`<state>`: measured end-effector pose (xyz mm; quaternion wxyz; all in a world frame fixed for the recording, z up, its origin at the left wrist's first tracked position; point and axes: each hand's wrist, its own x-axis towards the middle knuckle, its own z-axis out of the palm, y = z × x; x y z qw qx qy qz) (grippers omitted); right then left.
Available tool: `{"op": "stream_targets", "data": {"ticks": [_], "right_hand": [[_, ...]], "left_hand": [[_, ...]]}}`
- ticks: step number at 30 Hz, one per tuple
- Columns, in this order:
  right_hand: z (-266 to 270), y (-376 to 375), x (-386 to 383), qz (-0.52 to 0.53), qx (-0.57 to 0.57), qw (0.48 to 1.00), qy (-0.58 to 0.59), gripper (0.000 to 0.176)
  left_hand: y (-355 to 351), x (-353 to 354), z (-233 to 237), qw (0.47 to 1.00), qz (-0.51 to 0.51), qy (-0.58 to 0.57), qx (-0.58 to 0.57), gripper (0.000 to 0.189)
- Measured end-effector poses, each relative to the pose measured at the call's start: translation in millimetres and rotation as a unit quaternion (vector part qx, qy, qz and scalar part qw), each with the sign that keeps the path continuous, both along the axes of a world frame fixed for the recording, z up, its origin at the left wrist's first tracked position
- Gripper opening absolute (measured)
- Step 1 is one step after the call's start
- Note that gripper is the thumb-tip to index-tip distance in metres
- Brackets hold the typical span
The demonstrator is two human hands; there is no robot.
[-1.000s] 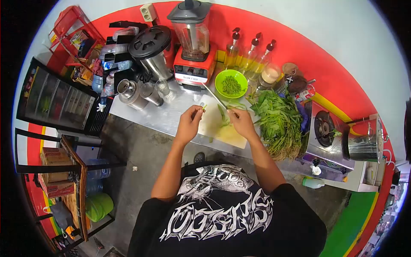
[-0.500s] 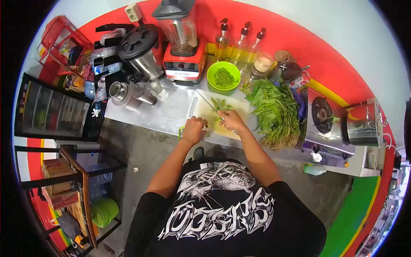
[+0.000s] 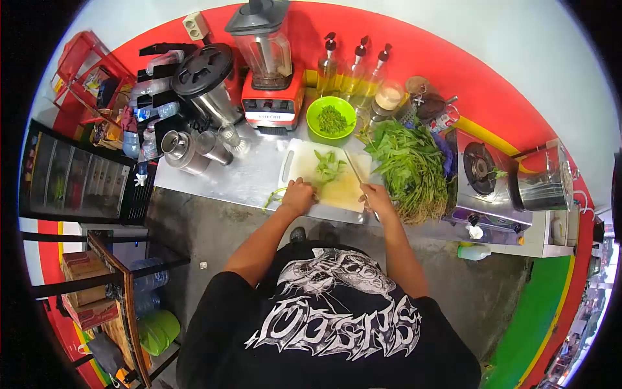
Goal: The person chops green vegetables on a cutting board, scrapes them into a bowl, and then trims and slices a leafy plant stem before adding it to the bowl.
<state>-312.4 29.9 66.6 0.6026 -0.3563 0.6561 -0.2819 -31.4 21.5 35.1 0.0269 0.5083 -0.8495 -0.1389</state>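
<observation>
While fingers of right hand [image 3: 377, 197] wrap the knife [image 3: 354, 166] over the cutting board [image 3: 304, 153], left hand's [image 3: 299, 196] curled fingers pinch a green stem [image 3: 271, 196] at the board's near-left corner; probably light, pliable, best held mid-length

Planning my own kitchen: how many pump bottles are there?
3, along the red wall: left bottle nearest the blender, middle bottle next, right bottle farthest. Others may be hidden.
</observation>
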Motion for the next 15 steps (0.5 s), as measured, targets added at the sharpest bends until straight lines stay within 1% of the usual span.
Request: {"op": "stream_targets", "data": {"ticks": [2,4,6,7,8,10,11,12,14,15], "right_hand": [[-3.5,7.7,-4.1,-0.032,-0.005,0.999,-0.01,0.036],[-7.8,14.4,-6.1,-0.036,-0.005,0.999,0.004,0.034],[-7.4,20.0,-5.2,-0.042,0.001,0.999,-0.024,0.032],[-4.9,24.0,-3.4,-0.038,-0.002,0.999,0.015,0.034],[-3.3,27.7,0.6,-0.039,0.0,0.999,0.018,0.034],[-16.8,32.4,2.2,-0.043,-0.035,0.998,0.018,0.035],[-23.9,32.2,2.9,-0.023,-0.029,0.999,0.031,0.043],[-30.4,35.9,6.8,-0.024,-0.024,0.999,0.034,0.043],[-42.9,42.7,18.4,-0.052,-0.112,0.987,0.1,0.049],[-51.6,44.5,21.2,-0.043,-0.126,0.982,0.132,0.054]], "left_hand": [[-7.8,-6.1,14.6,0.994,0.048,0.063,0.075,0.018],[-20.7,-7.9,7.9,0.993,0.054,0.071,0.08,0.019],[-30.3,-11.2,9.6,0.993,0.06,0.096,0.023,0.02],[-32.5,-12.4,14.5,0.99,0.062,0.121,0.031,0.019],[-35.4,-14.6,19.3,0.99,0.061,0.123,0.033,0.019],[-41.1,-15.8,21.0,0.987,0.095,0.133,-0.013,0.02],[-40.2,-13.8,20.7,0.984,0.106,0.141,-0.022,0.026],[-38.3,-9.8,19.2,0.984,0.105,0.142,-0.017,0.026],[-40.2,3.9,18.7,0.972,0.131,0.187,-0.061,0.035],[-37.4,14.2,27.8,0.965,0.145,0.216,-0.035,0.041]]}}
